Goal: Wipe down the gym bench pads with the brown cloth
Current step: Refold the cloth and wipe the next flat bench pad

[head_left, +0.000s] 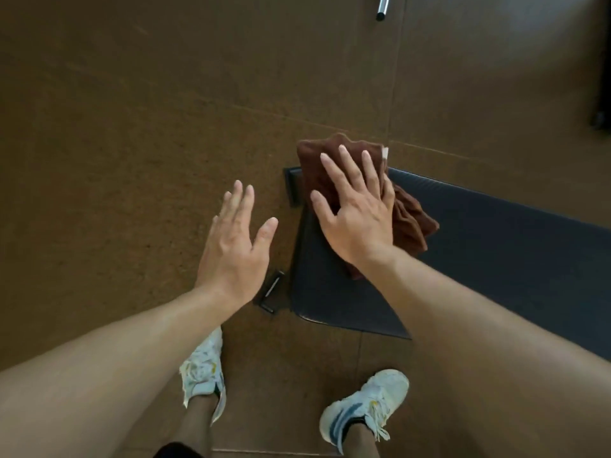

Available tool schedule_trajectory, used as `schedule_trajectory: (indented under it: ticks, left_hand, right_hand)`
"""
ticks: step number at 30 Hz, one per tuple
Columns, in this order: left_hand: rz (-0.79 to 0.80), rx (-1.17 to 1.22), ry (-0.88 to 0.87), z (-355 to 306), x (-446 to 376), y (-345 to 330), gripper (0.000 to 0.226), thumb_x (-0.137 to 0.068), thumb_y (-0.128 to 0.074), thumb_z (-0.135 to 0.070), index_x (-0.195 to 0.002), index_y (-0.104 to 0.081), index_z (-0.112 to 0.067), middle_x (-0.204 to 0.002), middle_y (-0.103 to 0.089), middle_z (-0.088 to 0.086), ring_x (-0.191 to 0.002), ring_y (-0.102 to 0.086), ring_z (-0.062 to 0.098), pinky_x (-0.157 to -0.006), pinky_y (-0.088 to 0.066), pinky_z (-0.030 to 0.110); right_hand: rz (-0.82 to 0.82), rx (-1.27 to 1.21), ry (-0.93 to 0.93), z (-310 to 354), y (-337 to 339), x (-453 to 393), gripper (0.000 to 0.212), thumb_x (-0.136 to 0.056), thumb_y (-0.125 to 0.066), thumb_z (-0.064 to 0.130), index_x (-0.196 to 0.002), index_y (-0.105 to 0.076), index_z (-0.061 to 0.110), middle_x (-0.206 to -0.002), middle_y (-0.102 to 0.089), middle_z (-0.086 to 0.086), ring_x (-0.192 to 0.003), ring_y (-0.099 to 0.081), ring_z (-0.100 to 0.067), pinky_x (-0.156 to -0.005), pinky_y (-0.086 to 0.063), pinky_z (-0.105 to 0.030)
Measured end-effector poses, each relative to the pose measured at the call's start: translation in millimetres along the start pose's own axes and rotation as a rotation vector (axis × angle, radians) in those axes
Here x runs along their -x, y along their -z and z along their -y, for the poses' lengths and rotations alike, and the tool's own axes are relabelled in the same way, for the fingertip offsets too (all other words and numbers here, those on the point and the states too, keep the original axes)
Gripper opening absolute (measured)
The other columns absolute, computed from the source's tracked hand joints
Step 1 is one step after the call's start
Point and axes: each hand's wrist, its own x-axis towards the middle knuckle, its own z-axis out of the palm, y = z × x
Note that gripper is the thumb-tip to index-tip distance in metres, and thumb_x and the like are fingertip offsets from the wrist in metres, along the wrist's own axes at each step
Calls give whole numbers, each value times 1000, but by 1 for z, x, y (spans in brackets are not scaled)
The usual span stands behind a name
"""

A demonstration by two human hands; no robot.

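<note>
A dark grey bench pad [496, 246] runs from the middle of the view out to the right. A brown cloth [410, 223], bunched and folded, lies over the pad's left end and overhangs its far edge. My right hand [355, 213] presses flat on the cloth, fingers spread, palm down. My left hand [236, 246] hovers over the floor just left of the bench, fingers apart and holding nothing.
Brown speckled rubber floor [132, 127] surrounds the bench. A black frame foot [271, 292] sticks out under the pad's left end. A chrome bar end [383, 8] shows at the top. A dark object [601, 94] stands at the right edge. My white sneakers [363, 408] stand below.
</note>
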Motion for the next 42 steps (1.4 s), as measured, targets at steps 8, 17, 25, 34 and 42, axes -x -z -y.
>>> schedule_trajectory:
  ticks: [8,17,25,34,42]
  left_hand:
    - [12,255,36,5,29,-23,74,-98,-27,-72,-161,-2,-43,-170,-5,-19,-155,-6,1,-125,-10,34]
    - [16,622,429,-20,95,-54,96,-82,-30,-91,-161,-8,-44,-169,-18,-10,-156,-18,16,-127,-11,41]
    - [185,492,504,-82,184,-102,94,-79,-26,-87,-160,0,-46,-170,-17,-11,-155,-19,10,-121,-12,28]
    - [351,406,584,-151,253,-85,71,-97,-27,-69,-161,-22,-38,-165,-31,-13,-154,-23,14,-124,-14,39]
    - [161,571,617,-186,297,32,59,-100,-41,-64,-145,-54,-29,-148,-55,-5,-136,-49,18,-110,-35,30]
  right_hand:
    - [-108,-24,-93,33,-15,12,75,-96,-49,60,-164,-23,41,-176,-6,8,-163,9,-19,-130,11,-48]
    - [33,53,459,-11,-56,170,55,-101,-56,36,-155,-47,36,-172,-28,7,-163,-11,-21,-131,-16,-52]
    - [144,255,464,-153,1,208,74,-95,-60,23,-162,-32,37,-172,-19,8,-162,-14,-21,-130,-14,-48]
    - [222,-354,-734,-198,89,276,65,-101,-40,8,-154,-45,46,-155,-51,7,-130,-60,-25,-104,-54,-43]
    - [203,-1407,-848,11,187,312,44,-95,-51,-5,-110,-79,25,-110,-80,-8,-115,-70,-31,-105,-55,-48]
